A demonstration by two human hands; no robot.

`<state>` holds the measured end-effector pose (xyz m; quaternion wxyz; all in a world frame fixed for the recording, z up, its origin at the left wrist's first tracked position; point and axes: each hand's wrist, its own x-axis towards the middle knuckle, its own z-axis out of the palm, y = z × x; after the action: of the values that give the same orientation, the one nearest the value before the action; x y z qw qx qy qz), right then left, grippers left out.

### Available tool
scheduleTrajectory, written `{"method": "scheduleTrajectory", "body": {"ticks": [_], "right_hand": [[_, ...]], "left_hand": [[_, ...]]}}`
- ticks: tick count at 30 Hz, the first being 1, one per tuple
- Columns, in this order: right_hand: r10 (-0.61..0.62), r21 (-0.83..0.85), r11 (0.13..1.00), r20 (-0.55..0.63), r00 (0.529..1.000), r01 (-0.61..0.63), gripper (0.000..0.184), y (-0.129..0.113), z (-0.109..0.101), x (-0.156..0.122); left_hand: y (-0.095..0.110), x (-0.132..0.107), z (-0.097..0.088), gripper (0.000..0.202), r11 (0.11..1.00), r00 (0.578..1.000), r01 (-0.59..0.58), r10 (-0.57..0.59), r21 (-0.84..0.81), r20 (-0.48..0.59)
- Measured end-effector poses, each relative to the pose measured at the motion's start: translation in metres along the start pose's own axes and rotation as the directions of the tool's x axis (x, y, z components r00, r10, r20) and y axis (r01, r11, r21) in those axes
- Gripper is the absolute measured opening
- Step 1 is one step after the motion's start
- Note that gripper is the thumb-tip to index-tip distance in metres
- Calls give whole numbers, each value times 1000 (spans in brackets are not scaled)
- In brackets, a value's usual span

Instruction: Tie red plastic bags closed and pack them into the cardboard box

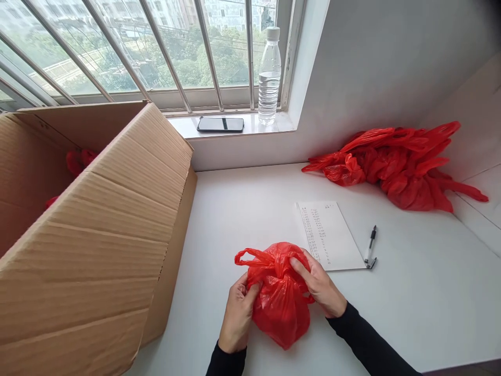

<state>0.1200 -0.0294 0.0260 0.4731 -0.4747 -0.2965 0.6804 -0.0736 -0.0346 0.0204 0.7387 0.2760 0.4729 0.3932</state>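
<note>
hands: left hand (pixel 237 313) and right hand (pixel 319 287) both pinching crumpled red plastic bag (pixel 279 308) | place: 6 o'clock on white tabletop (pixel 410 308) | advice: I'd pull both handle loops (pixel 250 257) evenly; knot snug

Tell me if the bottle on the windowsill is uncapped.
No, the bottle on the windowsill wears its white cap.

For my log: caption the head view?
Left hand and right hand grip a red bag on the white table beside a cardboard box.
</note>
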Motion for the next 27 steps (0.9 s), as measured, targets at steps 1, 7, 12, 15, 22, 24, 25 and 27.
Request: {"method": "scheduleTrajectory", "body": {"ticks": [1, 7, 12, 15, 22, 24, 25, 27], "right_hand": [[11, -9, 1000, 14, 1000, -11, 42, -1, 0, -1], [24, 16, 1000, -36, 999, -23, 45, 2, -1, 2], [12, 108, 994, -44, 999, -7, 44, 6, -4, 2], [49, 131, 990, -6, 999, -48, 49, 3, -3, -1], [86, 145, 985, 79, 993, -96, 52, 0, -1, -5], [73, 177, 981, 47, 996, -81, 49, 3, -2, -4], [67, 191, 979, 33, 997, -72, 48, 4, -3, -3], [61, 207, 976, 20, 998, -64, 47, 6, -5, -2]], "left_hand": [[0, 0, 1, 47, 1000, 1000, 1, -1, -12, -28], [4, -6, 9, 59, 1000, 999, 0, -1, -18, -42], [3, -11, 12, 70, 998, 998, -54, 54, 11, 24], [4, -11, 15, 71, 998, 997, -70, 70, -5, 19], [4, -7, 13, 68, 999, 998, -6, 9, -51, 59], [1, -8, 10, 69, 999, 999, 27, -27, -24, 28], [0, -9, 8, 72, 1000, 1000, 22, -22, -3, 14], [-3, -12, 7, 80, 1000, 1000, -11, 11, 26, 12]]}}
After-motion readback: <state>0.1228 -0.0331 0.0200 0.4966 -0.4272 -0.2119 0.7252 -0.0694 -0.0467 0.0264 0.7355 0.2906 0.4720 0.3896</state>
